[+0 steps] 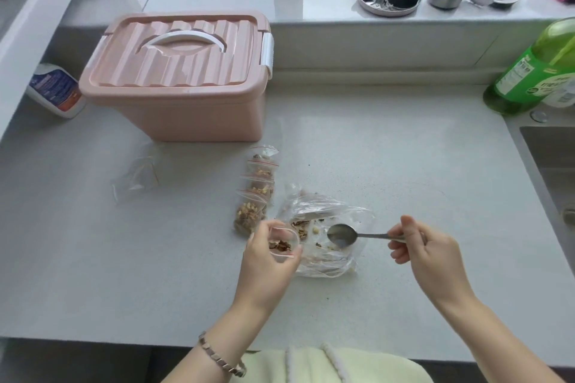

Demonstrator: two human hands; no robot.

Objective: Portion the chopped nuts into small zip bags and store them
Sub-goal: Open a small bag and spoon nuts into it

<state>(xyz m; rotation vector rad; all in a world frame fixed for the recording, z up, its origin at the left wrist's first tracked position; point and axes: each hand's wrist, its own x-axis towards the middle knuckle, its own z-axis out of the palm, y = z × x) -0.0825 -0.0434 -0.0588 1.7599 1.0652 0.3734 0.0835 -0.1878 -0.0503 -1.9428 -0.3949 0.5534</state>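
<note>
1. left hand (264, 255): fingers curled round a small zip bag (284, 241), pinching its mouth into an open ring facing up. judged purpose: to give the spoon a steady target. some chopped nuts (280, 246) lie inside it.
2. right hand (426, 249): grips the handle end of a metal spoon (340, 235). the bowl is level and appears empty, hovering over the large plastic bag (326, 221), just beside the small bag's mouth.
3. large plastic bag: lies flat and crumpled on the counter (404, 165), opened out. only scattered nut pieces show in it, so the supply looks nearly spent.
4. filled zip bags (256, 193): several lie overlapping in a row just behind the left hand, between the work area and the pink storage box (183, 78). judged reason: parked near the box for storing.
5. pink storage box: lid on and side clasps down, so it will need opening before storage.
6. empty zip bags (137, 177): set to the left, well apart from the nuts, within the left hand's reach.
7. stage, as judged: late in portioning; sealing and storing not yet done.
8. edges and room: the sink (553, 165) cuts into the counter at far right, well apart from the work. the counter's near edge lies close below the forearms. open counter shows right of the large bag and in front of the box, so a path to the box is free.
</note>
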